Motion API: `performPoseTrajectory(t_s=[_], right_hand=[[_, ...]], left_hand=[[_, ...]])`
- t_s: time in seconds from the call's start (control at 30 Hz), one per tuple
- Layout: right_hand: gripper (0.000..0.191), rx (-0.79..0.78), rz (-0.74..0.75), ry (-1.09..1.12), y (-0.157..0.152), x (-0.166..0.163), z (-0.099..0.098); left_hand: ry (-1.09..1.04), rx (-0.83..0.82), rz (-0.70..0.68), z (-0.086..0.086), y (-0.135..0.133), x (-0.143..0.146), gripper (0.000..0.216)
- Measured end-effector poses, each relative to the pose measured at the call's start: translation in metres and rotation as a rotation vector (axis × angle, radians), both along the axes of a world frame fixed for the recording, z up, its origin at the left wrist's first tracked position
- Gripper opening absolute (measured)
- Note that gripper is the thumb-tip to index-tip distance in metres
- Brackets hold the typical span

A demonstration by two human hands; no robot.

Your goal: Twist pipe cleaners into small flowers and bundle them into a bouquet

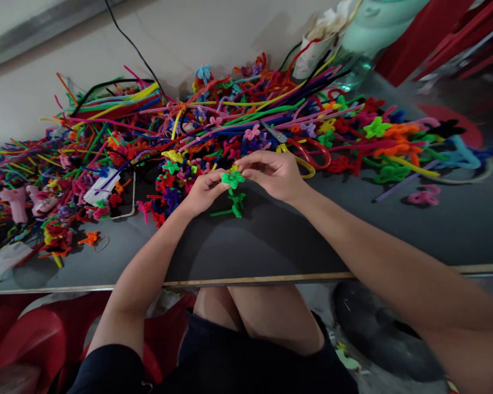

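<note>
A green pipe-cleaner flower [233, 179] is held up between my hands, above the dark table. My left hand [207, 191] pinches its left side with thumb and fingertips. From the right, my right hand [273, 172] has thumb and forefinger closed at the flower's upper edge, where a bit of yellow shows behind it. Just below, another green pipe-cleaner piece [237, 205] with a straight stem lies on the table. Red-handled scissors [308, 153] lie partly in the heap beyond my right hand.
A big heap of coloured pipe cleaners [148, 120] and finished flowers spreads along the wall. A phone-like frame [132, 197] lies left, a pink pipe-cleaner loop [425, 195] right. A white cup [312, 57] and a teal bottle [355, 65] stand behind. The table's edge [254, 279] runs before my lap.
</note>
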State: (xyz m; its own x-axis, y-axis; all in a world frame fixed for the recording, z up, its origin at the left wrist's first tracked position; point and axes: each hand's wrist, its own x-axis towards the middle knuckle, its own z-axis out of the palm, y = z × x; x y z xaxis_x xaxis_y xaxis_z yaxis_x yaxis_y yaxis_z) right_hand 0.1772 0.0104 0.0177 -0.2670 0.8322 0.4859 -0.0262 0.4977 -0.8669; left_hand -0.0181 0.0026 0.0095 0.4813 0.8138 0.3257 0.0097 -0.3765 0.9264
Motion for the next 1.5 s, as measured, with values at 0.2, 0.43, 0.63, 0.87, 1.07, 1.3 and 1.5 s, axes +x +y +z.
performPoseTrajectory(t_s=[0.2,0.43,0.63,0.87,1.07,1.3,1.5], right_hand=[[0.03,0.029,0.005,-0.022,0.002,-0.002,-0.002],[0.03,-0.009,0.06,0.013,0.001,-0.003,-0.002],[0.028,0.031,0.025,-0.003,0.0,-0.004,-0.003],[0.028,0.072,-0.003,-0.003,-0.005,-0.003,0.002],[0.046,-0.066,-0.007,0.071,-0.001,-0.003,-0.003],[0.045,-0.083,-0.013,0.054,0.003,-0.001,-0.005],[0.037,-0.164,0.078,-0.064,-0.002,-0.004,-0.005]], left_hand=[[0.041,-0.104,-0.059,-0.002,-0.002,-0.001,0.043],[0.069,-0.125,-0.064,-0.003,-0.003,-0.002,0.045],[0.039,-0.176,-0.088,-0.005,-0.005,-0.001,0.043],[0.014,-0.176,-0.091,-0.005,-0.007,0.0,0.042],[-0.029,-0.088,0.024,0.001,-0.007,0.005,0.041],[0.022,0.27,0.292,-0.005,-0.003,0.004,0.029],[0.239,0.508,0.485,-0.004,-0.006,0.001,0.019]])
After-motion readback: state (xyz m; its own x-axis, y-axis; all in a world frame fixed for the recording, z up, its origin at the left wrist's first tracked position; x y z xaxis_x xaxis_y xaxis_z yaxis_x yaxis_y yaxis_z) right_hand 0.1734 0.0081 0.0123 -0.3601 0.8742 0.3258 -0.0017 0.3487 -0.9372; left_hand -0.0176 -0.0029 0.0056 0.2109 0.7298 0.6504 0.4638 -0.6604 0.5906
